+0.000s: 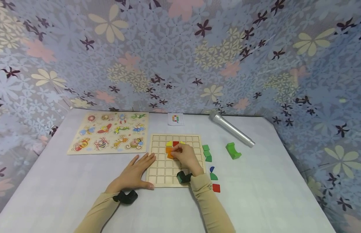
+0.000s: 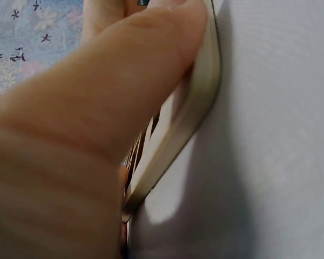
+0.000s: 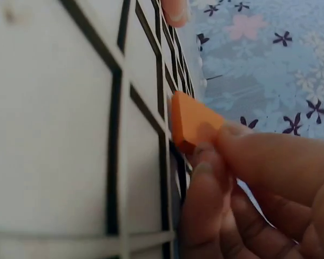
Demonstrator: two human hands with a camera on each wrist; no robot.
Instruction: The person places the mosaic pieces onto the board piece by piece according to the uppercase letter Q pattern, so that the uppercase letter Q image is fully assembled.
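My right hand (image 1: pixel 186 157) pinches an orange square tile (image 3: pixel 197 118) between thumb and fingers, just over the wooden grid board (image 1: pixel 160 179). In the right wrist view the tile stands tilted against the grid's ridges. Beyond it in the head view, a yellow piece (image 1: pixel 169 144) and a red piece (image 1: pixel 176 143) sit in the grid beside another orange tile (image 1: pixel 168 149); my right hand partly covers this area. My left hand (image 1: pixel 135 173) lies with fingers spread at the board's left edge, its thumb by the near corner. The left wrist view shows that thumb (image 2: pixel 151 48) on the board's rim.
Several green pieces (image 1: pixel 206 148), a blue piece (image 1: pixel 212 169) and a red square (image 1: pixel 216 188) lie right of the board. Farther right are a green arch block (image 1: pixel 233 151) and a silver microphone (image 1: pixel 231 128). An insect puzzle (image 1: pixel 110 132) lies left; a pattern card (image 1: pixel 175 119) lies behind.
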